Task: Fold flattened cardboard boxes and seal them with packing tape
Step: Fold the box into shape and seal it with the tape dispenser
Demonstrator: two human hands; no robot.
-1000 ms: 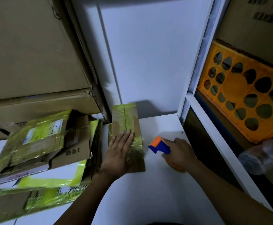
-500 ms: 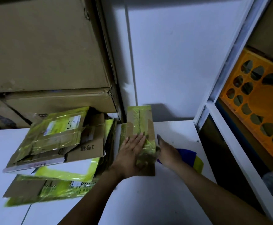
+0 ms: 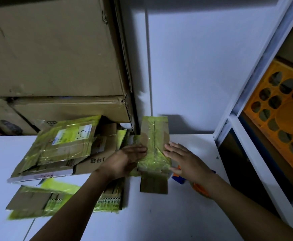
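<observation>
A small cardboard box (image 3: 154, 136) wrapped in yellow-green tape stands on the white table (image 3: 159, 220) near the back wall. My left hand (image 3: 124, 159) presses flat against its left side with straight fingers. My right hand (image 3: 185, 160) lies against its right side, fingers straight. The blue and orange tape dispenser (image 3: 178, 178) lies on the table under my right wrist, mostly hidden.
A heap of flattened, taped cardboard boxes (image 3: 62, 150) lies to the left. Large brown cartons (image 3: 55, 58) are stacked behind it. A white shelf frame (image 3: 238, 133) on the right holds an orange crate (image 3: 281, 122).
My right hand let go of the tape dispenser and came to the box's right side. My left hand slid from the top of the box to its left side.
</observation>
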